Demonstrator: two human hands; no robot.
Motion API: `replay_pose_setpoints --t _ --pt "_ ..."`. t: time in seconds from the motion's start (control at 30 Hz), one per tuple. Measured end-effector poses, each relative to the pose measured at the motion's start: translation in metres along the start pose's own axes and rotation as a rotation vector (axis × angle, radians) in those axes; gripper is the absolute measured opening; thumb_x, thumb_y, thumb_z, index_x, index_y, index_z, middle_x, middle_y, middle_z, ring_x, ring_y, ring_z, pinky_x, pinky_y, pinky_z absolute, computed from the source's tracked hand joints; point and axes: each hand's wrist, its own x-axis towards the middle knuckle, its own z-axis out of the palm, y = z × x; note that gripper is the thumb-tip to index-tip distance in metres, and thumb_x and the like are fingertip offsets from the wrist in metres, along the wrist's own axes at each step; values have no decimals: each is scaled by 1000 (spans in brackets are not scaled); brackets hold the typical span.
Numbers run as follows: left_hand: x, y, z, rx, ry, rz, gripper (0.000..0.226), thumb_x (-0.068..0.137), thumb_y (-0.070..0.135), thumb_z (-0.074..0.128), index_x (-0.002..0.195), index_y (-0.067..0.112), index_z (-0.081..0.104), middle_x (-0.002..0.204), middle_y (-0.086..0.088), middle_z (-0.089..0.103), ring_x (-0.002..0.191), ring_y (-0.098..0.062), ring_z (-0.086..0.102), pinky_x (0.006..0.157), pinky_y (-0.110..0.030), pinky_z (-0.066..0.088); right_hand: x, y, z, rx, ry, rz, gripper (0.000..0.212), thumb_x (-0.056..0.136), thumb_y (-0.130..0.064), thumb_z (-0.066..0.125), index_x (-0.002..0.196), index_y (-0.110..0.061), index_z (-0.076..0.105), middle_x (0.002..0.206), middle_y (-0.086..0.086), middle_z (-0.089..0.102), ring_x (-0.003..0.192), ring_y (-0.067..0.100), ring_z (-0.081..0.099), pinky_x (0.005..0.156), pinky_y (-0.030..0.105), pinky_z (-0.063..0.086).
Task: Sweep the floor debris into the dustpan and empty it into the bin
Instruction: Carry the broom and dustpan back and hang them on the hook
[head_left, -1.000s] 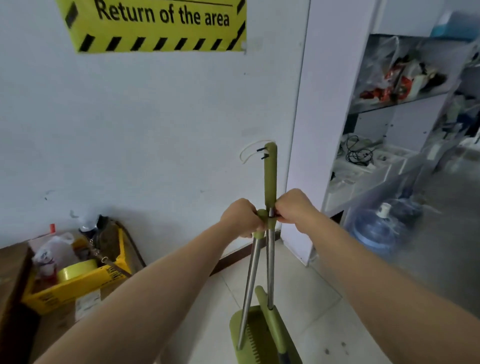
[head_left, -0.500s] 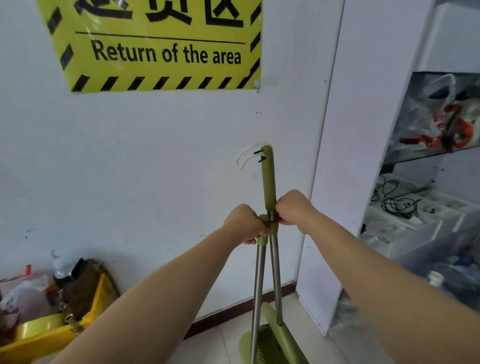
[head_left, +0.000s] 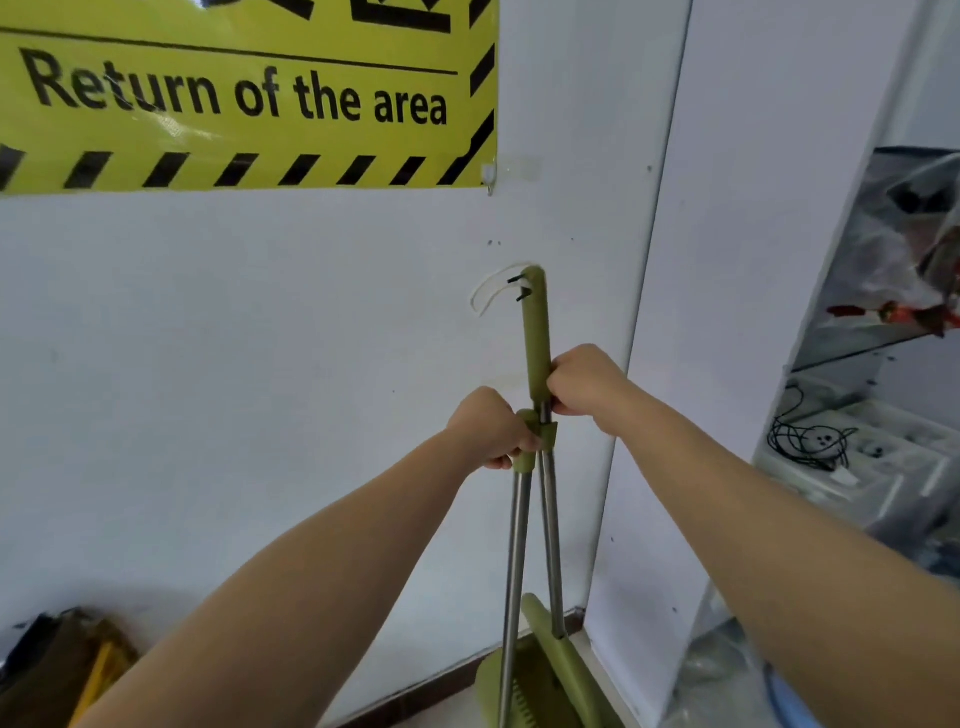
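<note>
You are standing in a storeroom or workshop corner. A yellow wall sign with black hazard stripes (head_left: 244, 98) reading "Return of the area" marks the white painted wall (head_left: 260, 364), and grey open shelving (head_left: 852, 395) to your right holds plastic-bagged goods (head_left: 914, 270) and a coiled black cable (head_left: 810, 441).

Two bare forearms, uncovered to the frame's lower edge; no sleeves visible. Left hand (head_left: 491, 428) and right hand (head_left: 587, 382) unadorned, without gloves, rings or watch.
</note>
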Motion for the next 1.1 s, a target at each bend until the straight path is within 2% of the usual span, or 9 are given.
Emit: replay_pose_setpoints --t 0.2,0.33,0.4,0.47,0.53,0.63,0.77,0.97,1.1 --pt "51 17 7 13 46 -39 18 73 8 78 84 -1 67 75 -13 67 57 -21 58 62 -28 55 62 2 -9 11 -59 -52 26 86 7 46 98 3 69 98 19 69 91 34 68 86 44 58" --pt "81 38 9 27 80 -72 16 74 7 78 82 1 65 74 -13 65 53 -20 56 57 -27 52 106 -9 -28 114 -97 -125 32 82 8 42 100 3 68 103 19 69 99 32 67 89 47 56" --pt "94 49 9 27 98 -84 17 75 6 77 84 0 65 74 -13 65 52 -19 55 55 -26 51 124 -16 -40 244 -190 -164 35 81 11 41 103 0 67 102 15 70 104 28 66 93 43 55" --pt "106 56 8 23 125 -95 18 75 6 78 86 -2 66 74 -13 65 51 -18 55 53 -25 51 138 -21 -54 405 -363 -212 31 85 9 43 104 -4 64 101 12 70 108 27 64 96 41 51" --pt "115 62 6 11 153 -101 20 75 6 78 89 -4 67 73 -13 66 50 -18 55 51 -24 51 153 -26 -63 541 -498 -267 22 90 -1 47 104 -5 64 100 12 69 106 27 62 96 41 47" --pt "125 68 4 6 194 -119 20 75 8 78 87 -3 67 71 -12 67 48 -17 55 49 -23 50 173 -43 -68 638 -580 -333 18 93 -18 55 103 -7 64 96 9 69 100 22 61 94 38 45" --pt "138 75 -1 2 220 -150 18 75 10 78 83 0 66 68 -9 66 47 -16 55 48 -22 50 194 -65 -64 704 -547 -370 18 91 -29 62 84 -13 65 81 6 67 88 21 63 90 36 47" --pt "165 82 -7 23 218 -164 19 77 12 78 87 0 67 78 -11 69 56 -17 59 63 -27 57 225 -90 -61 736 -398 -412 10 88 -7 63 79 -7 66 75 9 65 68 19 61 75 37 54" --pt "183 83 -17 38 202 -171 19 78 12 77 88 0 67 79 -11 68 54 -16 58 58 -24 55 250 -106 -60 692 -316 -433 9 90 -6 61 84 -7 67 72 7 63 61 12 60 55 21 53"
